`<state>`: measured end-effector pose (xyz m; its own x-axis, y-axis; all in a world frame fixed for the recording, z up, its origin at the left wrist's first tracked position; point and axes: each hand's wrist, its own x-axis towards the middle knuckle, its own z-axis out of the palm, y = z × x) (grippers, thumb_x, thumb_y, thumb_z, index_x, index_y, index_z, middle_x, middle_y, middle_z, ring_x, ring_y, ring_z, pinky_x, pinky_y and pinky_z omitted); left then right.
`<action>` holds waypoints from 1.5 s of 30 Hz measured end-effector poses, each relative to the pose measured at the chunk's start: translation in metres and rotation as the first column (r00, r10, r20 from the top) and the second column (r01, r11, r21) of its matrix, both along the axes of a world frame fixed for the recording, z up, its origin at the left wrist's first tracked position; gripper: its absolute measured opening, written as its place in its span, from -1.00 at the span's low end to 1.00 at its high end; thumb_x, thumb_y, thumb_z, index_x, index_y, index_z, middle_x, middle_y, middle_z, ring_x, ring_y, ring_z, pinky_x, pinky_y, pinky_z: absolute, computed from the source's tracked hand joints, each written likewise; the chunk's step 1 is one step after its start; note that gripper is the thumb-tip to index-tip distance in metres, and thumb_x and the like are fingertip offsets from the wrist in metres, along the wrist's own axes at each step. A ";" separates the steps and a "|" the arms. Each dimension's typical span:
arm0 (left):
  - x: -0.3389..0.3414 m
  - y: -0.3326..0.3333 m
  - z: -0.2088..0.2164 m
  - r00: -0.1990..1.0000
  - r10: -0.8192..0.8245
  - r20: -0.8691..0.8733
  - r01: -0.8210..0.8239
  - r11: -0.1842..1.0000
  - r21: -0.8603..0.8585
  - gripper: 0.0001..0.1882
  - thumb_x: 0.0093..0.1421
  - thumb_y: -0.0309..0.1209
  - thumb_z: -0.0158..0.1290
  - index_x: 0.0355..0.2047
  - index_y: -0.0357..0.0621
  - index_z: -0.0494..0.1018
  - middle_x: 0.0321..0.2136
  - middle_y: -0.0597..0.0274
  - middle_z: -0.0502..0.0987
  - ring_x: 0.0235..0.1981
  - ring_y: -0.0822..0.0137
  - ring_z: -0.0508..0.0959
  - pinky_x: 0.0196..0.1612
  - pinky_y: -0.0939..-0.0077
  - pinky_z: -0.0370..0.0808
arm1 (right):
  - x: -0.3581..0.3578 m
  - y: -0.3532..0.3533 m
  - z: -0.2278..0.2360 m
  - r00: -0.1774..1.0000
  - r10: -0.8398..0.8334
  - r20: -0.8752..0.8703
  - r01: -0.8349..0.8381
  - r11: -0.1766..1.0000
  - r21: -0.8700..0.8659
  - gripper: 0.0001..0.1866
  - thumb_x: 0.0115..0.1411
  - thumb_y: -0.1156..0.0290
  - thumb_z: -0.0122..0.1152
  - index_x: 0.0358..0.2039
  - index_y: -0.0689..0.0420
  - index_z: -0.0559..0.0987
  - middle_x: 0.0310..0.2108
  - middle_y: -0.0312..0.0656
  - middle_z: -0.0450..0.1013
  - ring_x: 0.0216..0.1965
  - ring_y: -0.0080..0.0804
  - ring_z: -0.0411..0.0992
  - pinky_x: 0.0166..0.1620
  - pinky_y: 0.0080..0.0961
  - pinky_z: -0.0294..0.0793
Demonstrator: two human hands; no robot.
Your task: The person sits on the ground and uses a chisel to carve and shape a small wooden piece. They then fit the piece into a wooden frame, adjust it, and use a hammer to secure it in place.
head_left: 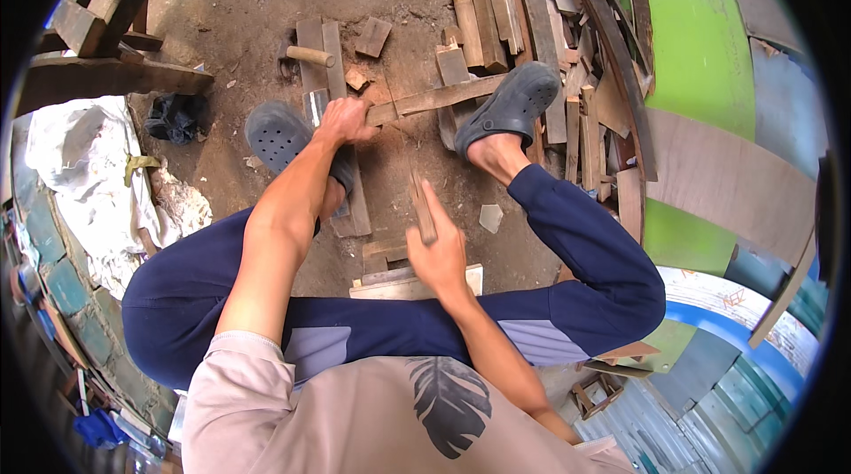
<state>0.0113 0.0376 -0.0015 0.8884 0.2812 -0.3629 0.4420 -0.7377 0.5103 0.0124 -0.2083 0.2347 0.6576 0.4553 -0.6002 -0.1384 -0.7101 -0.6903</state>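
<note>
My left hand point(346, 122) is closed on the left end of a narrow wooden strip point(443, 97), which lies slanted over other pieces of wood. The strip's right end is under my right clog point(514, 106). In front of my lap, my right hand point(441, 257) grips a wooden-handled tool point(425, 215). That tool points away from me toward the strip; its far part is thin and blurred, so its kind is unclear. Beyond my left hand, a hammer point(310, 55) with a pale wooden handle rests on boards.
Long boards point(483, 4) and scrap wood point(585, 110) are piled at right, beside a green panel point(700, 39). A wooden frame point(97, 75) stands at far left, above a white cloth sack point(84, 164) and a black plastic bag point(175, 117). A small block point(373, 36) lies on the dirt floor.
</note>
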 end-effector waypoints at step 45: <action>0.001 0.000 0.002 0.999 -0.035 -0.033 0.036 0.999 0.004 -0.43 -0.10 -0.06 0.25 -0.18 -0.26 0.59 -0.36 -0.27 0.63 -0.23 -0.19 0.64 -0.12 -0.01 0.56 | -0.033 -0.062 0.031 0.998 0.013 0.059 -0.022 0.989 0.145 -0.23 0.07 0.63 0.03 0.38 0.21 0.28 0.14 0.20 0.47 0.19 0.00 0.46 0.20 -0.36 0.41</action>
